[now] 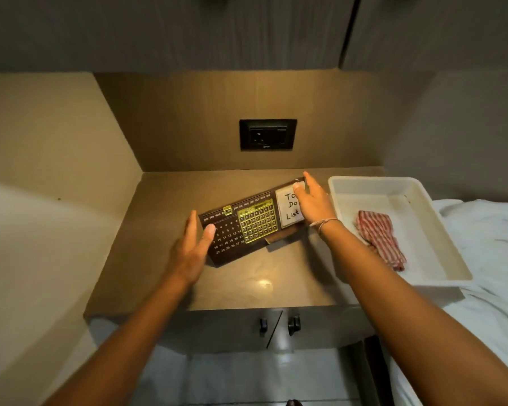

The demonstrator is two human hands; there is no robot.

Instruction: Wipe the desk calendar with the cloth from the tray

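A dark brown desk calendar (247, 227) with gold date grids and a white "To Do List" note stands slanted on the brown countertop (247, 285). At its left end is my left hand (192, 247), thumb on the front face and fingers along the edge. My right hand (313, 200) grips the right end, its thumb pressed on the note and its fingers behind. The red-and-white striped cloth (380, 238) lies crumpled in the white tray (373, 180) to the right, apart from both hands.
The counter sits in a niche with walls at the left and back, and a black wall socket (268, 134) is on the back wall. The tray overhangs onto a white bedsheet (487, 230). Below the counter edge are cabinet doors with dark knobs (294, 325).
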